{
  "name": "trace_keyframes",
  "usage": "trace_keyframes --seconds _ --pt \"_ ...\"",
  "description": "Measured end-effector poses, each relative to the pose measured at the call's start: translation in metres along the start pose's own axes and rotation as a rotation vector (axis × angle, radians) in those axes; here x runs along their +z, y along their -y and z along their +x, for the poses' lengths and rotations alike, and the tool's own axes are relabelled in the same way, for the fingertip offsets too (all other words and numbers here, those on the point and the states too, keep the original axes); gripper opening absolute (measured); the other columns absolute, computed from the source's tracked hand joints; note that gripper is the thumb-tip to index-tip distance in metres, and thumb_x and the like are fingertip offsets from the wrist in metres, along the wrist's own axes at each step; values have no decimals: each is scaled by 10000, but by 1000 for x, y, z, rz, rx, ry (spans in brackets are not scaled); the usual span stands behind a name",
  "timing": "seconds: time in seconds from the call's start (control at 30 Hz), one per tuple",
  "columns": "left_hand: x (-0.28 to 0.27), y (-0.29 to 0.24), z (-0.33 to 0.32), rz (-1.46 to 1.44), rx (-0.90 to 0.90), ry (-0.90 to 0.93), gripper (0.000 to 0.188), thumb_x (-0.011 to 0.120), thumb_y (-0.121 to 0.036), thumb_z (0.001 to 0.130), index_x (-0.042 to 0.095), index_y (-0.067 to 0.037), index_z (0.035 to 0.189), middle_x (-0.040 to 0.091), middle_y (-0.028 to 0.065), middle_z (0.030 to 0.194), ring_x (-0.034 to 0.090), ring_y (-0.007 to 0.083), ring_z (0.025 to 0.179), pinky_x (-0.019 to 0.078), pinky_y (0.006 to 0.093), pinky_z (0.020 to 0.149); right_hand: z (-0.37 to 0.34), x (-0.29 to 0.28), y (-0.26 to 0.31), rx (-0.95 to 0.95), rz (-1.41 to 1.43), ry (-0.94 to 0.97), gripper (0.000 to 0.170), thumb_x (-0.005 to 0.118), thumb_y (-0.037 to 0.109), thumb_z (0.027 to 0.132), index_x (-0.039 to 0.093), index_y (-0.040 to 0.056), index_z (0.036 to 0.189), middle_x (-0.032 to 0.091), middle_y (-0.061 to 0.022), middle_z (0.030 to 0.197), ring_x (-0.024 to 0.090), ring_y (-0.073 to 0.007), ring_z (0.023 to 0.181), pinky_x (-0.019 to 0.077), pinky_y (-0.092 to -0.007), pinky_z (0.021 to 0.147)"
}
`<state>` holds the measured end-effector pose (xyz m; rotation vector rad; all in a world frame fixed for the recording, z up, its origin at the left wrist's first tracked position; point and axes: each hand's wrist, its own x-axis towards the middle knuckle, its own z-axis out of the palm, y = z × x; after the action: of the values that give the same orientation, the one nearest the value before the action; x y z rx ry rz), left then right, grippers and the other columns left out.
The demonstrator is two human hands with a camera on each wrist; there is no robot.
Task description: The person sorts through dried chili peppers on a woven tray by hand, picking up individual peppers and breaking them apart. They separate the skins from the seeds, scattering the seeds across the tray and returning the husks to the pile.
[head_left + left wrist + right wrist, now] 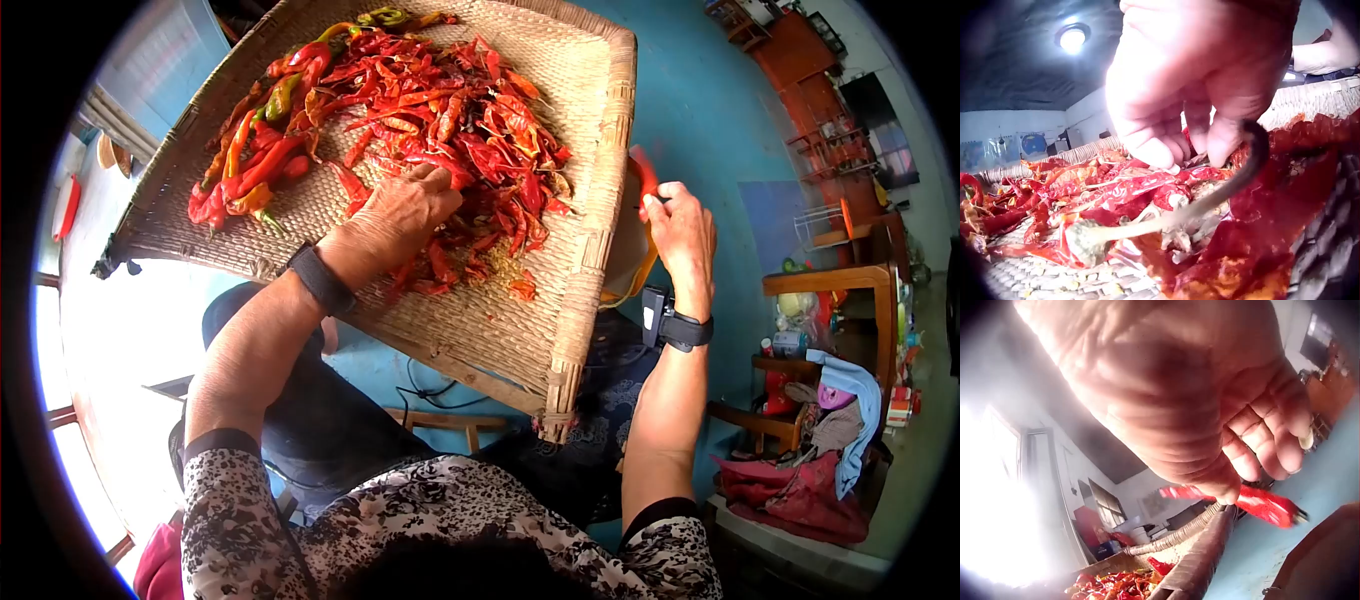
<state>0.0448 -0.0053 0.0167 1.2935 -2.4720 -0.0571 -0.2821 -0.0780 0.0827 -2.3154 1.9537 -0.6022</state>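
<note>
My left hand (405, 210) is down in a heap of wrinkled dried red chilies (505, 170) on a woven tray (590, 110). In the left wrist view its bent fingers and thumb pinch at a dried chili (1204, 174). Past the tray's right edge is my right hand (682, 235), its fingers loosely bent and apart from the thumb. A smooth red chili (1269, 506) lies just beyond that thumb tip in the right wrist view, and the fingertips stand off it. Under the right hand, a pale container with a yellow edge (652, 262) is partly hidden.
Larger fresh chilies (250, 180), red, orange and green, lie along the tray's left side. The tray's near corner (555, 425) sits above the person's lap. At the right stands a wooden chair (780, 425) heaped with cloths. A blue floor (690, 90) spreads behind.
</note>
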Motion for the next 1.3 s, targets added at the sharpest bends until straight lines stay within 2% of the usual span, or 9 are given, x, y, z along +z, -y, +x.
trace_keyframes --seconds 0.07,0.23,0.43,0.6,0.9,0.97,1.07,1.23,1.3 --pt "-4 -3 2 12 -32 -28 215 620 25 750 586 -28 956 541 115 891 574 308 911 522 400 753 -2 3 -1 -61 -27 -26 313 671 233 877 627 44 1122 682 -164 929 652 -362 853 512 -441 730" --pt "-28 -5 13 -270 -173 -170 89 607 -49 903 581 -41 988 608 86 932 643 226 853 549 356 722 -2 16 37 -406 389 -7 233 680 143 872 617 35 1069 678 -135 807 670 -234 717 531 -348 643" --pt "-32 -8 16 -1374 -297 -273 150 617 -130 958 590 -30 1067 654 8 923 621 74 871 530 245 771 -24 28 102 -471 657 451 227 674 155 889 616 6 1050 670 -139 863 660 -221 727 529 -342 654" --pt "-32 -7 10 -1356 -276 -149 141 604 -104 962 591 -29 1081 645 14 955 607 74 904 520 243 815 -22 34 108 -467 579 459 203 660 164 892 605 1 1001 647 -172 743 649 -306 705 493 -410 639" --pt "-30 -17 12 -1458 -274 -45 199 619 -63 940 579 -25 1132 649 20 971 621 106 923 524 259 840 -25 27 100 -545 560 506 201 685 180 868 608 2 813 638 -132 680 638 -245 626 473 -390 569" --pt "-34 -7 9 -1161 -284 -68 237 638 -84 920 588 -45 1148 668 46 988 650 130 909 540 287 813 -22 20 92 -330 442 405 258 710 204 864 569 26 743 542 -40 604 481 -115 560 401 -330 515" --pt "-44 18 -4 -195 -268 -148 212 629 -71 884 629 -41 1093 681 114 992 688 259 856 570 366 732 -6 13 59 -300 338 -11 238 699 178 874 559 18 768 554 -69 591 452 -109 516 397 -312 478" --pt "-37 47 -32 61 -262 34 275 602 -3 818 638 -95 1075 658 126 1006 640 331 915 524 425 738 4 -4 12 -87 -110 -16 228 637 240 897 588 21 857 654 -226 772 614 -470 769 481 -519 631" --pt "-30 53 -37 125 -265 124 208 577 -11 809 595 -70 1009 618 122 961 641 331 877 525 439 688 0 -5 6 -29 -216 41 228 629 246 901 595 25 860 649 -238 770 623 -462 771 482 -529 652"
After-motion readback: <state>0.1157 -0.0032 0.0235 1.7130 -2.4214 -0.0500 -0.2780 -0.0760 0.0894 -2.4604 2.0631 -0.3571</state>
